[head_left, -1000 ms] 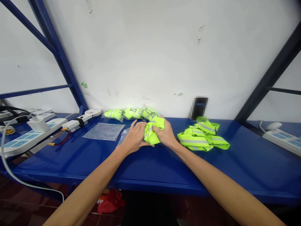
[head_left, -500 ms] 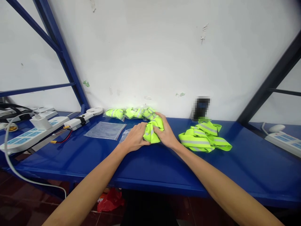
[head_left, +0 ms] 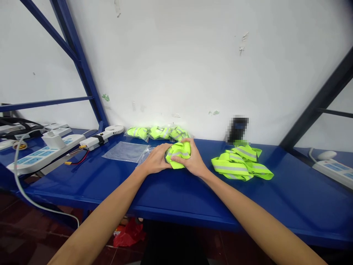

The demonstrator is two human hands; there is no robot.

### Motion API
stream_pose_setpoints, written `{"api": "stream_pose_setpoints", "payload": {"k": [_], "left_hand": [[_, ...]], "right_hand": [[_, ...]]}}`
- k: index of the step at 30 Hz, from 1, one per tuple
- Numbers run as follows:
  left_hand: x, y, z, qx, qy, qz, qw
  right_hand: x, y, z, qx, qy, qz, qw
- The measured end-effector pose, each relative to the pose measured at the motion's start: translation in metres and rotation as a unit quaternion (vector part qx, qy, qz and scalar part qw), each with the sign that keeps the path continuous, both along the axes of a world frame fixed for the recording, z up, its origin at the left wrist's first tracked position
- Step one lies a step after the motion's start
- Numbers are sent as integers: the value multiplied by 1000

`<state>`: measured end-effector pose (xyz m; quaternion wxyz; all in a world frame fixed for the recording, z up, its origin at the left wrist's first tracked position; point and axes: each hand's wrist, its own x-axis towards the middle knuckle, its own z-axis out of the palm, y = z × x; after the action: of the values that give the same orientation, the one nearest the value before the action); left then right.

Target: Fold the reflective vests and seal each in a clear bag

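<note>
Between my two hands is a folded bundle of fluorescent yellow reflective strap (head_left: 180,150) with grey stripes, held just over the blue table (head_left: 182,195). My left hand (head_left: 157,159) is closed on its left side, my right hand (head_left: 195,159) on its right, with the right thumb across its front. Left of my left hand lies a clear plastic bag (head_left: 145,154), partly covered by the hand, and a flat clear bag (head_left: 125,151) beyond it. Several bagged yellow bundles (head_left: 160,132) line the wall behind my hands. A loose pile of yellow reflective strap (head_left: 239,163) lies to the right.
At left stand a power strip (head_left: 41,156) with a white plug, a white handheld fan (head_left: 114,129) and a battery pack (head_left: 91,141) with wires. A blurred dark object (head_left: 237,129) leans on the wall. Another power strip (head_left: 335,169) is at far right; blue frame posts (head_left: 82,70) rise behind.
The bundle has turned slightly in my hands, and my right thumb now lies across its front. The whole view has shifted a little.
</note>
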<state>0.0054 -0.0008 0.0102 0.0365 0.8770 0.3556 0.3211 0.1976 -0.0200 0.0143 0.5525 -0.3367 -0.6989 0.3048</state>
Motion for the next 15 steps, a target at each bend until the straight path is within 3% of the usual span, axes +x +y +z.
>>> {"api": "stream_pose_setpoints", "payload": {"k": [5, 15], "left_hand": [[8, -3, -3, 60, -33, 29, 997], [24, -6, -7, 106, 115, 72, 985]], "right_hand": [[-1, 4, 1, 18, 32, -44, 998], [2, 18, -9, 18, 4, -94, 995]]}}
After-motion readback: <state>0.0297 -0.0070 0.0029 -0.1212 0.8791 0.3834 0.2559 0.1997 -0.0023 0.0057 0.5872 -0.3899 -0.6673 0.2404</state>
